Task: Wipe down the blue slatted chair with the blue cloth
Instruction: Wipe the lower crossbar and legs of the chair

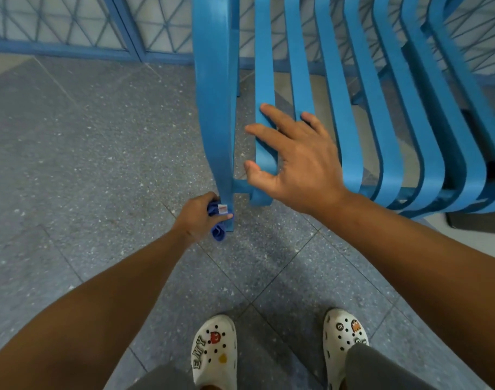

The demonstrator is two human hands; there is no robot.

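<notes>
The left hand [197, 218] is gripping the bunched blue cloth [218, 220] in curled fingers, pressing it on the foot of the blue slatted chair [353, 114] leg. The right hand [296, 161] is spreading wide fingers over the front slats, probably steadying. The leg-wiping step seems underway; next the cloth should be going upward.

Blue slatted chair [350, 114]: painted bright blue, standing upright at centre and right, curved slats running from far to near and bending down at the front edge. Blue cloth [218, 220]: darker blue, bunched up (small white tag showing), pressed against the foot of the near left leg, low by the floor.
</notes>
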